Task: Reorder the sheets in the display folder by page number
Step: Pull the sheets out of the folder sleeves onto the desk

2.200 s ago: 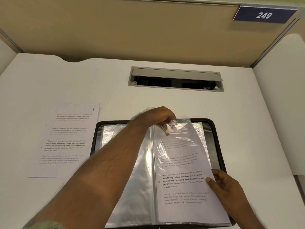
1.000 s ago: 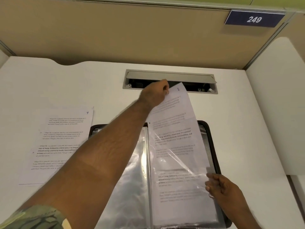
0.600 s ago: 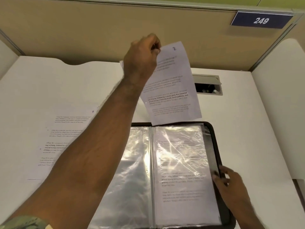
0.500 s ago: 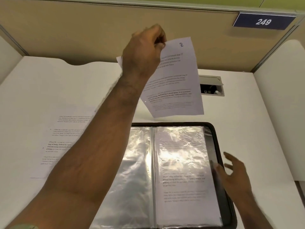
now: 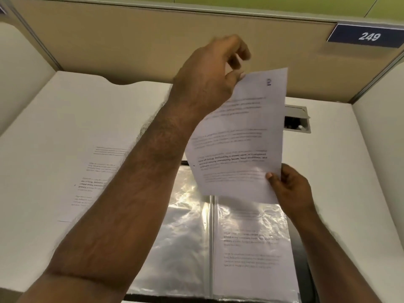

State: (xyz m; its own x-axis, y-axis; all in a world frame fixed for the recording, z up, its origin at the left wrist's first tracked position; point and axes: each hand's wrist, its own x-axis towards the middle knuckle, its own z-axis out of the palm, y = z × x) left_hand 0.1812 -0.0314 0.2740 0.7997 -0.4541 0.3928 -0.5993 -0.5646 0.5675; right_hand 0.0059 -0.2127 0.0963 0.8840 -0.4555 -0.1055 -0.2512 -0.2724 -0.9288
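A printed sheet marked 2 (image 5: 242, 136) hangs in the air above the open display folder (image 5: 192, 232). My left hand (image 5: 209, 77) pinches its top edge between thumb and fingers. My right hand (image 5: 288, 189) pinches its lower right corner, thumb on the front. The folder lies flat with shiny clear sleeves; its left sleeve looks empty and the right sleeve (image 5: 251, 248) holds another printed sheet. One more loose sheet (image 5: 96, 178) lies on the desk left of the folder, partly hidden by my left forearm.
The white desk (image 5: 65, 110) is walled by a beige partition behind and white panels on both sides. A cable hatch (image 5: 297, 121) sits in the desk behind the held sheet. A blue plate reading 249 (image 5: 367, 37) hangs at the upper right.
My left hand pulled sheet 2 up out of the right sleeve and lifted it clear. My right hand left the folder's edge and took hold of the sheet's lower right corner.
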